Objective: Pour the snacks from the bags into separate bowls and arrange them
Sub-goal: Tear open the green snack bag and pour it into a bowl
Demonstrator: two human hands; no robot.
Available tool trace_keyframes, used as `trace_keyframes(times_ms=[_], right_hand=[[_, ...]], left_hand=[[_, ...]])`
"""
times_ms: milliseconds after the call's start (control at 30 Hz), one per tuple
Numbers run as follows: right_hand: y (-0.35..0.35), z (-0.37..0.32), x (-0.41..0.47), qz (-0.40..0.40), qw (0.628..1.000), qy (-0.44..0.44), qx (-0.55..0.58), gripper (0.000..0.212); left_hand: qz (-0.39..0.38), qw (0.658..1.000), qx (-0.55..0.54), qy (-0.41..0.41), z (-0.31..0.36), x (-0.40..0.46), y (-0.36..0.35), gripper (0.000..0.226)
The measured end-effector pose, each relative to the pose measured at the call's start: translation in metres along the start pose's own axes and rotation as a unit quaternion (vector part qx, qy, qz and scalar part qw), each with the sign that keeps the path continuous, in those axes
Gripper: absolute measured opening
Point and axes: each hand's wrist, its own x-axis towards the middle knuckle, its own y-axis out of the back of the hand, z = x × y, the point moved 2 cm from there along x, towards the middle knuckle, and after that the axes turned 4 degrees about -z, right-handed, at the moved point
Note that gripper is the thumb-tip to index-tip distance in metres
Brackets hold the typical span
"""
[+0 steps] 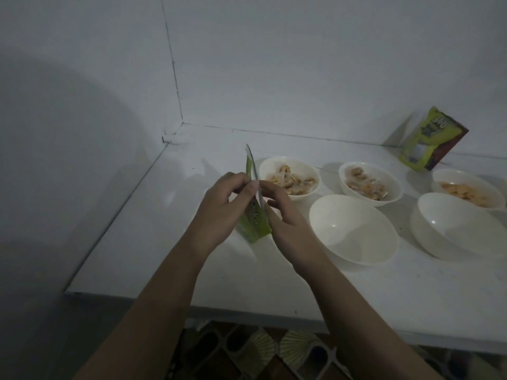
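A small green snack bag [253,229] stands edge-on above the white counter, pinched near its top between both hands. My left hand [219,212] grips it from the left, my right hand [279,212] from the right. Behind the hands a white bowl [274,165] holds snacks. Two more bowls with snacks sit further right, one in the middle [395,198] and one at the far right [491,187]. Two empty white bowls stand nearer me, one [354,229] beside my right hand and another [452,229] to its right.
A second, larger green bag [428,141] leans against the back wall at the right. The counter [153,242] meets walls at the back and left, forming a corner. Its front edge runs below my forearms, with patterned floor tiles underneath.
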Motion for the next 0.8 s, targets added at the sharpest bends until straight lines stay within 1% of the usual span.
trace_keyframes(times_ms=[67, 200, 300, 433, 533, 700, 800], right_hand=[[-0.002, -0.004, -0.002, 0.0, 1.0, 0.004, -0.001, 0.029], [0.0, -0.016, 0.0, 0.037, 0.999, -0.001, 0.026, 0.018], [0.005, -0.025, 0.006, 0.035, 0.999, 0.008, 0.012, 0.023], [0.006, -0.026, 0.009, 0.008, 1.0, -0.014, 0.0, 0.035], [0.004, -0.025, 0.009, 0.007, 1.0, -0.02, 0.003, 0.038], [0.004, -0.029, 0.011, 0.018, 0.999, 0.015, -0.024, 0.034], [0.005, -0.031, 0.013, 0.02, 0.996, 0.039, -0.073, 0.03]], left_hand=[[-0.002, 1.0, -0.014, 0.014, 0.0, 0.002, 0.004, 0.027], [-0.047, 0.994, -0.081, 0.055, -0.002, -0.001, 0.005, 0.029], [-0.057, 0.992, -0.08, 0.082, 0.001, -0.002, 0.005, 0.031], [-0.082, 0.993, -0.017, 0.078, 0.007, -0.001, 0.009, 0.025], [-0.084, 0.994, 0.049, 0.053, 0.011, -0.001, 0.011, 0.026], [-0.074, 0.986, 0.15, -0.009, 0.016, 0.0, 0.012, 0.028], [-0.055, 0.982, 0.174, -0.051, 0.016, -0.001, 0.01, 0.028]])
